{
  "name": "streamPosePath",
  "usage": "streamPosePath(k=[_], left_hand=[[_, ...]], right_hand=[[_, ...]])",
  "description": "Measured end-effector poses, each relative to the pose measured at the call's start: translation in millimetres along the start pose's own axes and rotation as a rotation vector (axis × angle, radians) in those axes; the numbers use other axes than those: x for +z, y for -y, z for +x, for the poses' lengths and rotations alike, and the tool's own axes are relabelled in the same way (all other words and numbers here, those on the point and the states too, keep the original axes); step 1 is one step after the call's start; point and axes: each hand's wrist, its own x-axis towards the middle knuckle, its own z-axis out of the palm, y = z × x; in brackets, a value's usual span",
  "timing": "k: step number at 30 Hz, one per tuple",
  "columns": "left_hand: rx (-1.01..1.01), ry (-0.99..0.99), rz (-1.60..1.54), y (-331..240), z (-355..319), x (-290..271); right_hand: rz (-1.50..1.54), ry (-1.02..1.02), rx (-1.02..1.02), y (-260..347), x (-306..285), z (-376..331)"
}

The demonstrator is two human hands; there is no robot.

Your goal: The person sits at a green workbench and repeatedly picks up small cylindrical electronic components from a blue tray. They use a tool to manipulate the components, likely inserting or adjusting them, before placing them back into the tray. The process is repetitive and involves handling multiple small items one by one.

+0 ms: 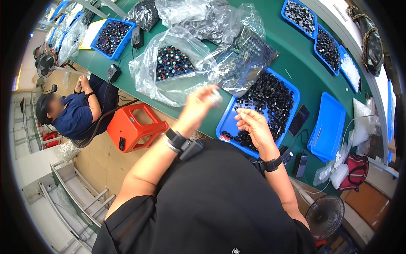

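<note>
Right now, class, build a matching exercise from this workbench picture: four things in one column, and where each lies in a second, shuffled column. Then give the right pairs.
Things
1. left hand
2. right hand
3. orange stool
4. clear bag of wired parts

Places
A. on the floor beside the green table
B. over the blue tray of black caps
C. raised, pinching a small blurred piece
D. lying open on the table, left of the tray

Pairs: 1-C, 2-B, 3-A, 4-D

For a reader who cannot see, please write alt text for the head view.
The right hand picks at a blue tray of small black parts on a green table; the left hand lifts a small blurred item.
</note>
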Motion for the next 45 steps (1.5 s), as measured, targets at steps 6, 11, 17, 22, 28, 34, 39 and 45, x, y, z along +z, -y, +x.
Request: streamPosePath(k=[6, 11, 17, 22, 28, 34, 39, 45], left_hand=[[0.056, -0.591, -0.211, -18, 44, -92], [-0.14, -0.163, -0.095, -2, 26, -69], [-0.342, 0.087, -0.027, 27, 18, -50], [-0.411, 0.198, 0.048, 29, 31, -57], [-0.322, 0.391, 0.255, 31, 68, -53], [-0.081, 0.368, 0.35, 38, 112, -21], [-0.042, 0.0, 0.644, 60, 134, -9], [-0.156, -0.245, 0.533, 93, 142, -12]], right_hand=[[-0.087, -0.025, 0.008, -8, -11, 25], [-0.322, -0.034, -0.188, -20, 4, 79], [-1.006, 0.01, -0.317, -10, 21, 155], [-1.62, -0.464, -0.413, -11, 20, 186], [-1.702, -0.643, -0.272, 17, -14, 177], [-1.221, -0.716, -0.107, 45, -24, 154], [-1.106, -0.709, -0.452, 74, -59, 192], [-1.333, -0.688, -0.619, 109, -99, 275]])
